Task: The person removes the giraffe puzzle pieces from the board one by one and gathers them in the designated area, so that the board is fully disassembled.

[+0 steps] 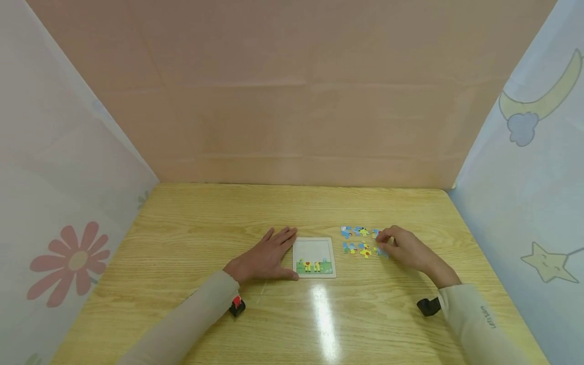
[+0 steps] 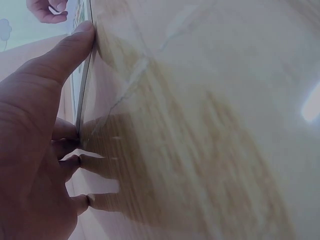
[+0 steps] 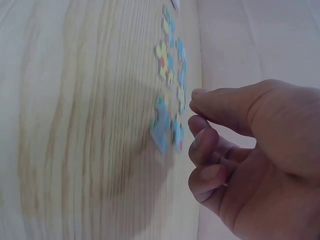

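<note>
Several puzzle pcs (image 1: 365,250) just left of R grip (image 1: 406,247), loosely curled, thumb apart; L grip (image 1: 266,257) outstretched, touching board (image 1: 312,249).

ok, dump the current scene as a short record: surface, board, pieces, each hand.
surface: light yellow-brown wood-grain table
board: white-rimmed square puzzle board, flat on the table; green strip with yellow-and-red figures along its near side, pale beyond that
pieces: loose blue-and-yellow jigsaw pieces, in two rough rows right of the board
left_hand: left hand, fingers spread, thumb touching the board's left edge
right_hand: right hand, over the pieces' right end, fingers bent, no piece visible in it
</note>
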Demonstrator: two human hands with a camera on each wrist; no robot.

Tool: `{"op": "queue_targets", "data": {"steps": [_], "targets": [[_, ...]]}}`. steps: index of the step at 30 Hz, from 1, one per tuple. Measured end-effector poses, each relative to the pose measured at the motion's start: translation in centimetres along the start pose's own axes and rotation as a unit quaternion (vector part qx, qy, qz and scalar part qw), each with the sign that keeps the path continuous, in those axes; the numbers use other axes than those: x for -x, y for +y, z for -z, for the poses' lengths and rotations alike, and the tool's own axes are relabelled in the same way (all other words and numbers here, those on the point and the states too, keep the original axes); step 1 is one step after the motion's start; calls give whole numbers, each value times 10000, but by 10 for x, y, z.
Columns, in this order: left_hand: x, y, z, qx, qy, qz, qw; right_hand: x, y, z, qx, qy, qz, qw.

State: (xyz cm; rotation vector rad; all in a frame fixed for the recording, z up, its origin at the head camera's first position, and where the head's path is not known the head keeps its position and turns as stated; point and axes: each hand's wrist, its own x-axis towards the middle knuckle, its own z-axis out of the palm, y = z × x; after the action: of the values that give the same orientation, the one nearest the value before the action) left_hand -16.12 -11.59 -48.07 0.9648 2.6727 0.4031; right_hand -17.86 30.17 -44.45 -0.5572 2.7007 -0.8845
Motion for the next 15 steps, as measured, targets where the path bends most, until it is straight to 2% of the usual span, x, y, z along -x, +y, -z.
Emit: {"op": "queue_targets", "data": {"steps": [9, 15], "targets": [[0, -1, -2, 37, -79, 40, 10000, -17, -34, -24, -30, -325, 359, 9988], [0, -1, -2, 34, -89, 56, 9999, -32, -57, -39, -124, -311, 631, 9974]]}}
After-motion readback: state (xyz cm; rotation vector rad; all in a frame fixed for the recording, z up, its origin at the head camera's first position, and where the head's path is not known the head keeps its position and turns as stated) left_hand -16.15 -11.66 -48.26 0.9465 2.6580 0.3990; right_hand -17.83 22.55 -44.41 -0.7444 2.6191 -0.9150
